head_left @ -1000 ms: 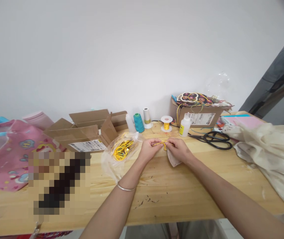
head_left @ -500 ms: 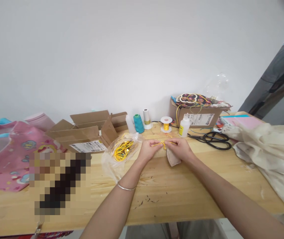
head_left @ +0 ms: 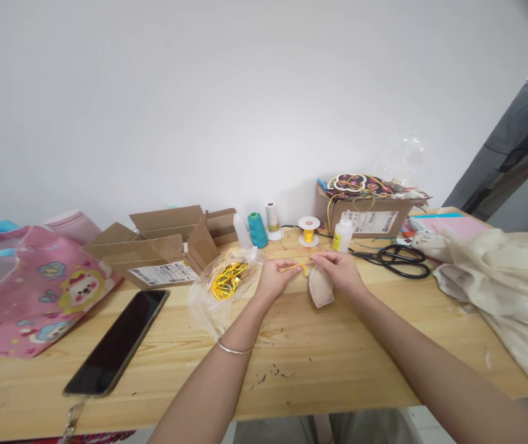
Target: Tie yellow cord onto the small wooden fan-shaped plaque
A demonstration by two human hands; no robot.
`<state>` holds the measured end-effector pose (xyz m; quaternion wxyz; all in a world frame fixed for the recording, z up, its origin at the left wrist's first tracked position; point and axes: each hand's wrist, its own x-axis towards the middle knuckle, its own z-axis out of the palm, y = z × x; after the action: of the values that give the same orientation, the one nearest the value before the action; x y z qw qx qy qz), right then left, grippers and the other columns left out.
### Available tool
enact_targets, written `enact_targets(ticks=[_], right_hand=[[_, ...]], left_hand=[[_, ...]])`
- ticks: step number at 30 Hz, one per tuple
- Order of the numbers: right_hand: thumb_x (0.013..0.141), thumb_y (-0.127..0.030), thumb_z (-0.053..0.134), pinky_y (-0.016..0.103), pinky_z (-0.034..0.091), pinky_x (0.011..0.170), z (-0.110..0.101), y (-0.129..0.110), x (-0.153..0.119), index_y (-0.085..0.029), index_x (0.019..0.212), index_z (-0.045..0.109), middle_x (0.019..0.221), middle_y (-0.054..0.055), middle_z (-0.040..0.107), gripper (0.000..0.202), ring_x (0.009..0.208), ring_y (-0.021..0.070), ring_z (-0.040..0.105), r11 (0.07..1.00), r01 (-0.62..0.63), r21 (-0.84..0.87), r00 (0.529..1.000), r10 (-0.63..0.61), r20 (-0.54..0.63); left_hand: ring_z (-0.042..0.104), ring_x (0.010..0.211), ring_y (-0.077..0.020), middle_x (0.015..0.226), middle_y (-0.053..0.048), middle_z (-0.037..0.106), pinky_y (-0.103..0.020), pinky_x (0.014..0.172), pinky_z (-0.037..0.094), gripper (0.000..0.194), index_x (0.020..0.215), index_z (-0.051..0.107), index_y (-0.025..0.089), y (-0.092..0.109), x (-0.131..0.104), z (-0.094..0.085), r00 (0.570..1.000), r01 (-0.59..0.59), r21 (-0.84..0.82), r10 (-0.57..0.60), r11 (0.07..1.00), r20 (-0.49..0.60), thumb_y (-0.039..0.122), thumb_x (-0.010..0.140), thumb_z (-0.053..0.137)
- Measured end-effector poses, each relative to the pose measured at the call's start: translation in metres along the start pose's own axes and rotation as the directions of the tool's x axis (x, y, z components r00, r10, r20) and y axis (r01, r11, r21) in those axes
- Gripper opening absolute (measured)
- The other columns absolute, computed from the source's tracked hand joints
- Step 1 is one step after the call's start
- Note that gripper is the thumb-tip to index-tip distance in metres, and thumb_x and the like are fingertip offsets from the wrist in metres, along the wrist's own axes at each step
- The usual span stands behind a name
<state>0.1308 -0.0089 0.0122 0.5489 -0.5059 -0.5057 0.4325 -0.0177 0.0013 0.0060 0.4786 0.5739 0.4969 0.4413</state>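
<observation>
A yellow cord (head_left: 297, 266) stretches between my two hands above the table. My left hand (head_left: 277, 275) pinches one part of it between thumb and fingertips. My right hand (head_left: 337, 270) pinches the cord a little farther right, its fingers closed. From the cord, below the right fingers, hangs a small beige fabric piece (head_left: 321, 287) with a dark edge and a curved outline. Whether the right fingers also touch this piece I cannot tell. Left of my left hand lies a clear plastic bag (head_left: 203, 308) holding a bundle of yellow cord (head_left: 229, 280).
Behind my hands stand a teal thread cone (head_left: 258, 230), a yellow spool (head_left: 309, 233) and a bottle (head_left: 343, 234). Black scissors (head_left: 403, 261) and cream cloth (head_left: 490, 271) lie right. Leftward are an open cardboard box (head_left: 153, 250), a phone (head_left: 118, 342) and a pink bag (head_left: 28, 283).
My right fingers have drawn slightly up and apart from my left, and more of the beige piece shows. The cord between the hands looks less bunched. My left hand stays nearly in place.
</observation>
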Motion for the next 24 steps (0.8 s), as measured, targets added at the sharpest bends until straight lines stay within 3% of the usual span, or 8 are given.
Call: enact_targets(ticks=[4,7,11,17,21,24], right_hand=[[0.055,-0.036,0.059,0.024,0.039,0.049,-0.0014,0.0008,0.0003,-0.012,0.067,0.063,0.063,0.003,0.062,0.027,0.053,0.0118,0.051,0.997,-0.051,0.058,0.998,0.053,-0.039],[0.057,-0.036,0.057,0.023,0.038,0.048,-0.0016,-0.0006,0.0001,-0.012,0.066,0.061,0.059,0.002,0.060,0.026,0.051,0.0114,0.050,0.999,-0.043,0.004,0.998,0.043,-0.054],[0.062,-0.029,0.052,0.023,0.039,0.051,0.0001,-0.0015,-0.0011,-0.013,0.063,0.059,0.063,0.003,0.059,0.018,0.057,0.0129,0.051,0.975,0.110,-0.191,0.994,-0.107,0.028],[0.065,-0.034,0.051,0.023,0.040,0.050,0.0056,0.0012,-0.0053,-0.016,0.093,0.057,0.073,0.004,0.059,0.034,0.053,0.0101,0.049,0.861,0.353,-0.365,0.928,-0.274,0.251],[0.073,-0.031,0.043,0.024,0.040,0.056,0.0036,0.0041,-0.0041,-0.018,0.085,0.061,0.068,0.003,0.059,0.025,0.060,0.0118,0.051,0.776,0.484,-0.404,0.867,-0.366,0.338],[0.075,-0.028,0.041,0.024,0.040,0.059,0.0010,0.0064,-0.0020,-0.019,0.078,0.062,0.069,0.003,0.060,0.023,0.064,0.0128,0.053,0.754,0.499,-0.426,0.861,-0.380,0.337]], left_hand=[[0.051,0.053,-0.0109,0.060,-0.001,0.063,-0.022,0.053,0.038,0.025,0.065,0.064,0.015,0.0024,-0.0011,0.0008,1.000,0.007,-0.004,-0.007,1.000,-0.015,0.034,0.048,0.064],[0.051,0.054,-0.0110,0.061,-0.001,0.063,-0.022,0.055,0.038,0.024,0.064,0.064,0.015,0.0032,-0.0016,0.0006,1.000,0.003,-0.017,-0.003,1.000,-0.016,0.033,0.048,0.065],[0.053,0.056,-0.0115,0.062,-0.002,0.064,-0.023,0.058,0.039,0.023,0.064,0.064,0.015,0.0036,-0.0021,-0.0006,1.000,0.008,-0.046,-0.009,0.999,-0.021,0.031,0.048,0.065],[0.054,0.058,-0.0129,0.061,-0.003,0.064,-0.024,0.060,0.041,0.019,0.062,0.064,0.014,0.0047,-0.0019,-0.0013,1.000,-0.007,-0.073,0.007,0.997,-0.002,0.028,0.049,0.065],[0.055,0.058,-0.0125,0.063,-0.003,0.064,-0.024,0.061,0.041,0.019,0.063,0.065,0.015,0.0023,-0.0012,-0.0010,1.000,-0.021,-0.083,0.022,0.996,0.018,0.028,0.049,0.065],[0.054,0.056,-0.0116,0.063,-0.003,0.064,-0.023,0.058,0.040,0.021,0.064,0.065,0.015,0.0007,-0.0010,-0.0006,0.999,-0.013,-0.070,0.015,0.997,0.030,0.030,0.050,0.065]])
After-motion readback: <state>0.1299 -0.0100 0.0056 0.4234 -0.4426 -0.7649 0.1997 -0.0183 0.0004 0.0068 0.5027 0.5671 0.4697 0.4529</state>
